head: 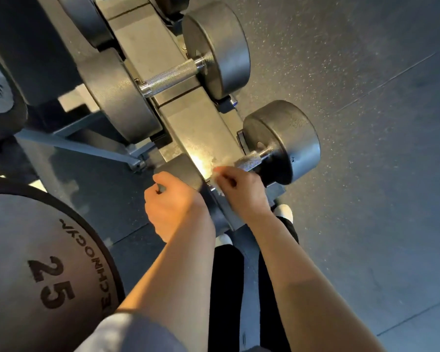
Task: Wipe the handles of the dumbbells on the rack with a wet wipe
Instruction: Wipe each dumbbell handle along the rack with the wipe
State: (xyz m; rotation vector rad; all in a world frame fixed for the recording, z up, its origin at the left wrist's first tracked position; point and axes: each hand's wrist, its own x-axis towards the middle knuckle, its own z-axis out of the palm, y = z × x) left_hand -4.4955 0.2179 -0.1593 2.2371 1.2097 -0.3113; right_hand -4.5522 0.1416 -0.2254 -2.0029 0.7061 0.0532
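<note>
Dark grey, near-black dumbbell heads [285, 138] all along the grey metal rack [203, 130]. The handles [173, 74] gleam silver with a fine crosshatched knurl. A white wipe [217, 177] shows, blurred. The floor [353, 72] is dark blue-grey, flecked with pale specks. A grey weight [36, 262] carries black "25" lettering. Black trousers [226, 288], white shoes [285, 210].
</note>
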